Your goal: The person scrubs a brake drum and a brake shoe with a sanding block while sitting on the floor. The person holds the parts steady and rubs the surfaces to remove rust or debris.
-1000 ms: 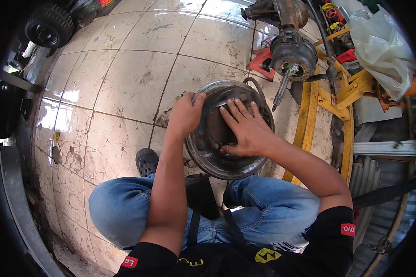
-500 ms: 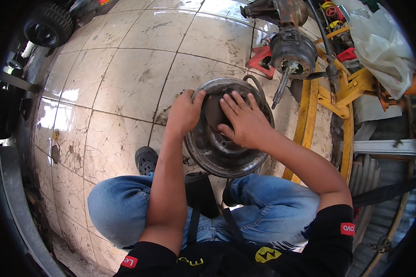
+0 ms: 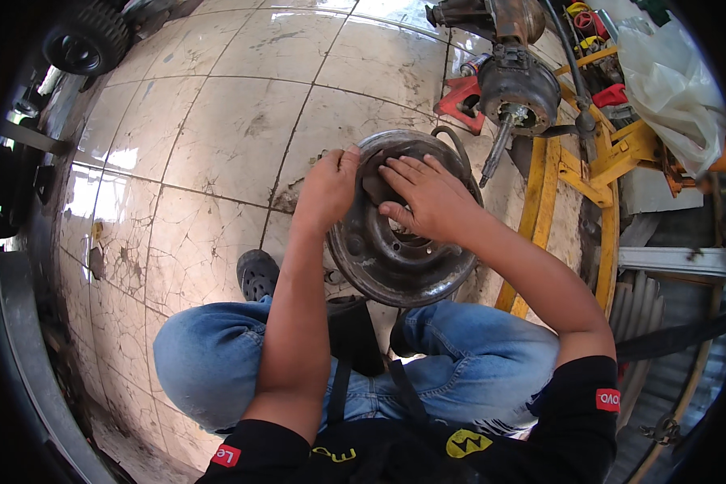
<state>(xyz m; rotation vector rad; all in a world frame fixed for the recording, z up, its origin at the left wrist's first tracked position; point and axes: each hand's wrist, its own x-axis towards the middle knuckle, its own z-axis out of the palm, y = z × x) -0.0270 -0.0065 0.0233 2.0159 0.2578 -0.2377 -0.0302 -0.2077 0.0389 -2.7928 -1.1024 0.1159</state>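
A rusty grey steel wheel rim (image 3: 395,266) stands tilted on the tiled floor in front of my knees. My left hand (image 3: 327,189) grips its upper left edge. My right hand (image 3: 427,198) lies flat inside the rim's dish, fingers spread and pressing a dark pad or cloth (image 3: 377,184) against the metal. The rim's centre hole and bolt holes show below my right palm.
A yellow metal stand (image 3: 577,173) carries an axle hub with a protruding shaft (image 3: 512,101) just behind the rim. A red tool (image 3: 460,101) lies on the floor by it. A small black wheel (image 3: 85,36) sits far left. A white plastic bag (image 3: 673,81) hangs at right.
My right hand has slid up and to the left across the inside of the rim. My left hand stays on the rim's edge, and the rim has turned slightly.
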